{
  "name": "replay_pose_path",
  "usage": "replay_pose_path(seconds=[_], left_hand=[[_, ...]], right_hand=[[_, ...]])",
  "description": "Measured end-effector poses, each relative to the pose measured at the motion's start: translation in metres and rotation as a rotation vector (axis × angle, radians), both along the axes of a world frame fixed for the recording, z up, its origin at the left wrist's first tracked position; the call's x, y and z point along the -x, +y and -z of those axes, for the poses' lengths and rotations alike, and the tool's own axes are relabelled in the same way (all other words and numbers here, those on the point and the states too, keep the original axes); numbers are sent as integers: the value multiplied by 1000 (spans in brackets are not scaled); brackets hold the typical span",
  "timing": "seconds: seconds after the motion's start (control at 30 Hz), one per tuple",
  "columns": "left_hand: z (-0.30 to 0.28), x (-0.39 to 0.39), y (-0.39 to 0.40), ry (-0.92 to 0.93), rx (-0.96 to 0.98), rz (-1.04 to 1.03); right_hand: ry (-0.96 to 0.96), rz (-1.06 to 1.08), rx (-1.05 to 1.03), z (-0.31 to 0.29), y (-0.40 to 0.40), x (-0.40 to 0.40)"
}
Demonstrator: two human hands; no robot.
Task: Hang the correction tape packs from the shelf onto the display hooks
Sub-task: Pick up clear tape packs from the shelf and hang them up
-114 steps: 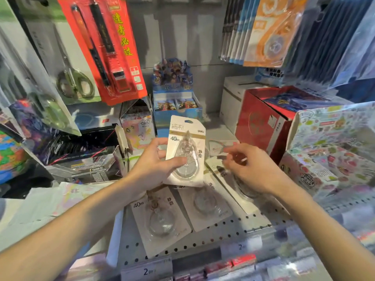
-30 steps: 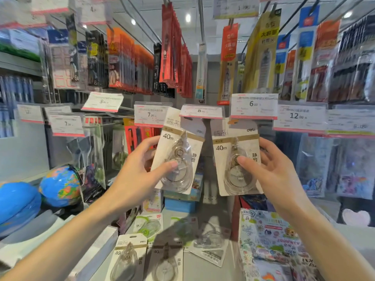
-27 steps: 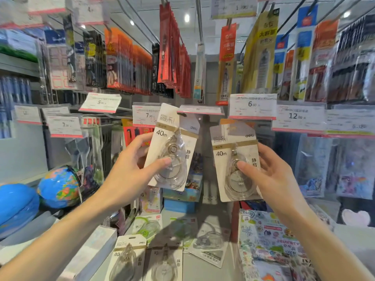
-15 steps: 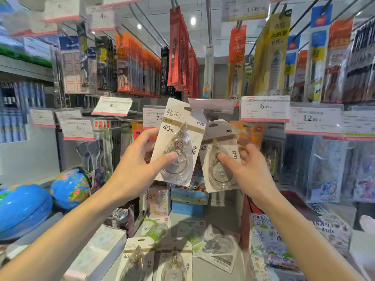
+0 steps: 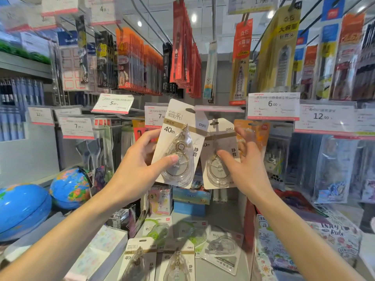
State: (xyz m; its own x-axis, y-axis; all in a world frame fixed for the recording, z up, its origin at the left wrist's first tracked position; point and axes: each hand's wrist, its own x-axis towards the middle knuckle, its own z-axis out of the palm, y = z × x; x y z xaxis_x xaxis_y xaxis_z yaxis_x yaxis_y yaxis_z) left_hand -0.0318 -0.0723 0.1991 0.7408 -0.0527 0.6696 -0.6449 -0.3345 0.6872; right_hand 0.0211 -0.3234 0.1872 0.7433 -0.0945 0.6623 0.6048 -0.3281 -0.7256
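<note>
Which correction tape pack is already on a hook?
The right pack, by the open right hand: a hook passes through its hole. The left pack is gripped in the left hand.

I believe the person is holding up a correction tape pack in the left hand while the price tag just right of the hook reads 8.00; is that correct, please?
Not quite: in the head view, the price tag reads 6.00, not 8.00. The left hand does hold up a correction tape pack.
</note>
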Motion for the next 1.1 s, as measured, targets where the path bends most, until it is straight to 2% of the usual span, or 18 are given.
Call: replay_pose_path(seconds=[0.1, 0.33, 0.47, 0.6, 0.73, 0.87, 0.97, 1.1], left_hand=[[4, -3, 1, 12, 5, -19], [11, -16, 4, 23, 10, -55], [14, -22, 3, 17, 21, -72], [17, -25, 2, 36, 31, -56], [21, -23, 0, 49, 38, -46], [26, -20, -6, 81, 67, -22], [33, -17, -13, 123, 93, 25], [44, -15, -31, 202, 109, 96]], right_hand=[[-17, 93, 56, 8, 0, -6], [-88, 330, 335, 14, 4, -27], [59, 370, 364, 11, 8, -44], [215, 421, 494, 7, 17, -52], [185, 280, 382, 3, 6, -42], [112, 227, 408, -1, -10, -28], [114, 174, 338, 4, -21, -13], [158, -108, 162, 20, -27, 15]])
